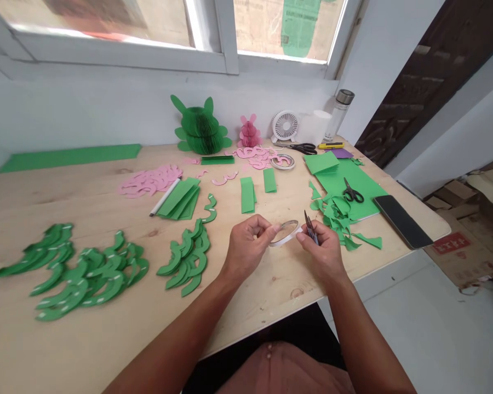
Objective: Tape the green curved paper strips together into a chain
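Observation:
My left hand (pixel 250 241) pinches a thin roll of white tape (pixel 290 224) by its rim, above the near part of the wooden table. A short white strip runs from the roll toward my right hand (pixel 322 249). That hand is closed around small dark scissors (pixel 310 227), blades pointing up and away from me; its thumb and fingertip meet at the strip's end. To the left of my left hand lies a pile of wavy green paper cutouts (pixel 189 257). Green paper scraps (pixel 334 216) lie just beyond my right hand.
More green cutouts with white tape bits (pixel 94 276) lie at left. Behind are folded green papers (pixel 178 200), pink cutouts (pixel 150 180), a green honeycomb paper figure (pixel 201 128), a pink one (pixel 249 131) and a fan (pixel 285 127). A phone (pixel 402 220) lies near the right edge.

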### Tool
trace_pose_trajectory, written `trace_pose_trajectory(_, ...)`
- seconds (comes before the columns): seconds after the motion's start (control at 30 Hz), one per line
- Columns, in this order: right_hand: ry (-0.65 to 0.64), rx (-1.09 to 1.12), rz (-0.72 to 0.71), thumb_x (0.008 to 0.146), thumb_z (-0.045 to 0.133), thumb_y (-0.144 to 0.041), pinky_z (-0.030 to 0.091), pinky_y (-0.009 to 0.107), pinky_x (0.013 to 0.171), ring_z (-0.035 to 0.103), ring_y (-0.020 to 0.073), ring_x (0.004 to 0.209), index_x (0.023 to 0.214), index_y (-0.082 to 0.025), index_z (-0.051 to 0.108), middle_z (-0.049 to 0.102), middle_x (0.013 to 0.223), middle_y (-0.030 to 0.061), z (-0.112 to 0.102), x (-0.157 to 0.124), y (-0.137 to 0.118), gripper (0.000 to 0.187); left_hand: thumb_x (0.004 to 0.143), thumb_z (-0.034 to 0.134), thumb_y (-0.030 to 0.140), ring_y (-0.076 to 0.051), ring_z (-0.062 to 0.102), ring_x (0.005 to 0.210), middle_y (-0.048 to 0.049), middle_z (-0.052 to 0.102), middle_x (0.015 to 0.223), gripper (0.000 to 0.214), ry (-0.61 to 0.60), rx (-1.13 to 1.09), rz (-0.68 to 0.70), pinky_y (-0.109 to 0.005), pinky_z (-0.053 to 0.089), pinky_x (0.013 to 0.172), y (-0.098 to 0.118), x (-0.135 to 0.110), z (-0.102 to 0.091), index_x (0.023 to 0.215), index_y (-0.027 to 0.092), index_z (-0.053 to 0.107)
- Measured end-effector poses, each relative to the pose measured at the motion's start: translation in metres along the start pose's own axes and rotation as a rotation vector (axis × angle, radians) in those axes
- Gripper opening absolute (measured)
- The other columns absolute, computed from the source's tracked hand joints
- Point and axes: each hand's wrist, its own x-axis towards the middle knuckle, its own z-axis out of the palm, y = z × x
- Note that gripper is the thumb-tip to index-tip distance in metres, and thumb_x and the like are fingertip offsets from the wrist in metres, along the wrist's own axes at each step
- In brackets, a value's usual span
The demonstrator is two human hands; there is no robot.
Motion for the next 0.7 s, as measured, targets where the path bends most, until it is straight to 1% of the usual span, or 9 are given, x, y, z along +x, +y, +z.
trace_pose_trajectory(0.03, 0.001, 0.003, 0.001, 0.070, 0.066, -0.032, 0.028, 0.022, 0.047, 0.034, 0.0082, 0.051, 0.068, -0.018, 0.055, 0.042, 0.056, -0.0048, 0.0000, -0.0001, 0.0002, 0.018, 0.083, 0.054, 0.036, -0.009, 0.044, 0.044, 0.0042, 0.047, 0.043, 0.034, -0.003, 0.016, 0.004, -0.023, 0.036, 0.047, 0.0009, -0.0002, -0.0006, 0.055, 0.017, 0.056)
trace_pose_trajectory(0.1, 0.004, 0.003, 0.000, 0.071, 0.066, -0.031, 0.027, 0.022, 0.047, 0.033, 0.0080, 0.050, 0.067, -0.018, 0.055, 0.041, 0.056, -0.0049, -0.0001, -0.0004, 0.0009, 0.018, 0.086, 0.049, 0.036, -0.012, 0.052, 0.053, 0.0010, 0.057, 0.053, 0.034, -0.028, 0.060, 0.055, -0.024, 0.041, 0.055, 0.0029, -0.0003, -0.0013, 0.061, 0.017, 0.061)
trace_pose_trajectory(0.17, -0.002, -0.002, -0.005, 0.071, 0.065, -0.032, 0.028, 0.022, 0.047, 0.034, 0.0081, 0.050, 0.068, -0.018, 0.055, 0.042, 0.056, -0.0047, -0.0001, -0.0006, 0.0014, 0.017, 0.083, 0.054, 0.031, -0.015, 0.061, 0.073, -0.0027, 0.068, 0.077, 0.018, -0.085, 0.097, 0.124, -0.027, 0.046, 0.069, 0.0042, -0.0005, -0.0005, 0.079, 0.018, 0.066)
trace_pose_trajectory(0.2, -0.006, -0.001, -0.009, 0.071, 0.065, -0.032, 0.028, 0.022, 0.047, 0.034, 0.0082, 0.051, 0.068, -0.018, 0.055, 0.043, 0.056, -0.0045, 0.0000, -0.0008, 0.0014, 0.017, 0.081, 0.057, 0.028, -0.017, 0.062, 0.081, -0.0038, 0.069, 0.087, 0.015, -0.127, 0.108, 0.146, -0.029, 0.046, 0.074, 0.0043, -0.0009, 0.0004, 0.088, 0.019, 0.066)
trace_pose_trajectory(0.27, -0.015, 0.008, -0.019, 0.072, 0.064, -0.032, 0.030, 0.022, 0.048, 0.037, 0.0086, 0.051, 0.068, -0.018, 0.056, 0.046, 0.058, -0.0039, 0.0003, -0.0010, 0.0007, 0.016, 0.079, 0.059, 0.023, -0.018, 0.062, 0.088, -0.0047, 0.069, 0.096, 0.018, -0.213, 0.114, 0.160, -0.031, 0.047, 0.078, 0.0034, -0.0021, 0.0031, 0.095, 0.020, 0.065)
trace_pose_trajectory(0.33, -0.020, 0.014, -0.024, 0.072, 0.064, -0.031, 0.031, 0.022, 0.049, 0.039, 0.0091, 0.052, 0.067, -0.018, 0.057, 0.048, 0.059, -0.0036, 0.0008, -0.0012, -0.0007, 0.015, 0.080, 0.057, 0.021, -0.017, 0.062, 0.087, -0.0043, 0.069, 0.094, 0.016, -0.282, 0.098, 0.158, -0.031, 0.048, 0.079, 0.0021, -0.0038, 0.0059, 0.094, 0.020, 0.065)
trace_pose_trajectory(0.4, -0.022, 0.004, -0.024, 0.072, 0.064, -0.030, 0.033, 0.023, 0.051, 0.041, 0.0096, 0.053, 0.067, -0.019, 0.057, 0.050, 0.060, -0.0033, 0.0012, -0.0013, -0.0020, 0.014, 0.082, 0.054, 0.020, -0.015, 0.062, 0.084, -0.0031, 0.069, 0.090, 0.015, -0.310, 0.070, 0.152, -0.030, 0.049, 0.078, 0.0016, -0.0051, 0.0076, 0.092, 0.020, 0.065)
trace_pose_trajectory(0.6, -0.022, -0.053, -0.041, 0.074, 0.063, -0.031, 0.037, 0.024, 0.055, 0.048, 0.0122, 0.059, 0.075, -0.019, 0.062, 0.058, 0.067, -0.0004, 0.0029, -0.0008, -0.0007, 0.012, 0.081, 0.055, 0.019, -0.014, 0.063, 0.075, -0.0023, 0.068, 0.082, 0.010, -0.229, -0.002, 0.107, -0.028, 0.051, 0.073, 0.0043, -0.0050, 0.0070, 0.084, 0.018, 0.064)
trace_pose_trajectory(0.7, 0.019, -0.049, -0.046, 0.073, 0.064, -0.033, 0.038, 0.024, 0.055, 0.048, 0.0126, 0.060, 0.082, -0.020, 0.062, 0.058, 0.070, -0.0001, 0.0040, -0.0001, -0.0004, 0.016, 0.079, 0.055, 0.020, -0.014, 0.063, 0.072, -0.0027, 0.068, 0.081, 0.010, -0.201, -0.022, 0.084, -0.026, 0.051, 0.067, 0.0044, -0.0042, 0.0067, 0.083, 0.018, 0.064)
